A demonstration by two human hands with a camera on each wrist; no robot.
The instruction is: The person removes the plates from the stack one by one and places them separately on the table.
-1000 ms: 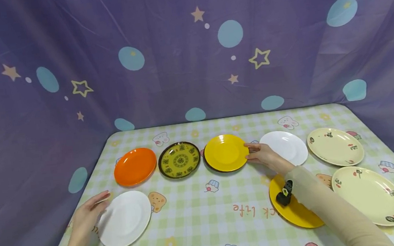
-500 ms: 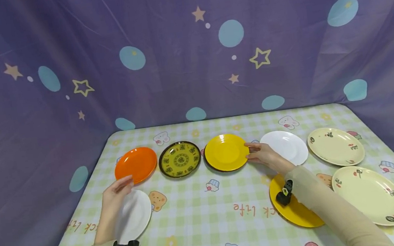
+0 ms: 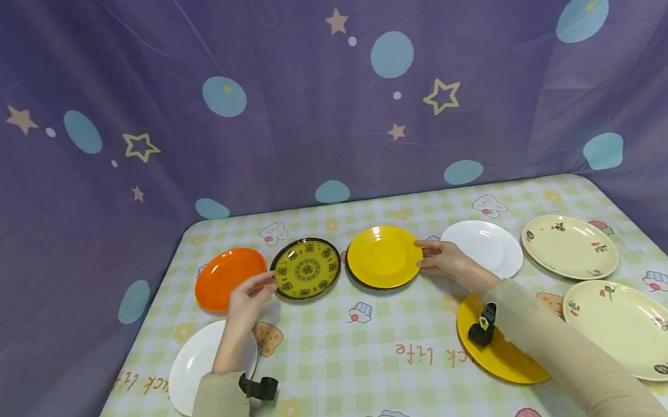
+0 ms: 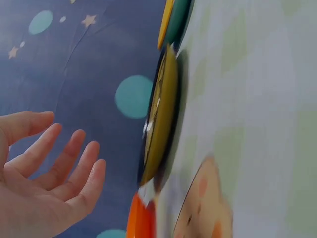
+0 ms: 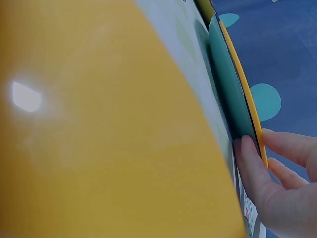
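My right hand (image 3: 450, 264) grips the right rim of a yellow plate (image 3: 383, 256) at the back middle. Seen from the right wrist, that yellow plate lies on a green plate (image 5: 228, 74), and the fingers pinch both rims from above and below. My left hand (image 3: 250, 300) has its fingers spread and holds nothing. In the head view its fingertips overlap the left rim of a dark-rimmed, olive patterned plate (image 3: 306, 269); the left wrist view shows the fingers (image 4: 74, 144) apart from it.
An orange plate (image 3: 228, 281) stands back left, with a white plate (image 3: 194, 366) in front, partly under my left forearm. To the right are another white plate (image 3: 485, 247), a larger yellow plate (image 3: 502, 354) under my right sleeve, and two cream oval plates (image 3: 570, 248).
My left hand has moved right and away from me, from beside the front white plate to the patterned plate's left rim. My right hand has stayed at the yellow plate's rim.
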